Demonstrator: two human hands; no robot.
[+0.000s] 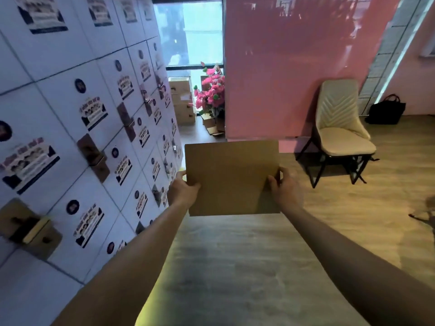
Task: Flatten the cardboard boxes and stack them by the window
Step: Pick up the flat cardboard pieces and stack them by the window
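Left hand: my left hand (pixel 183 189) grips the left edge of the flattened cardboard (pixel 231 177), thumb on the near face.
Right hand: my right hand (pixel 282 188) pinches the right edge, thumb on top.
Cardboard: 1 flat panel, held out in front of me above the wooden floor (pixel 235 267), clear of everything.
Left side: a wall of white stacked boxes (pixel 70 128), near my forearm.
Ahead: the window (pixel 190 34), with brown boxes (pixel 182 100) and pink flowers (pixel 211 92) below it, well apart from me.
Risk: I judge the passage narrow; a swinging corner could clip the white stack or the flowers.
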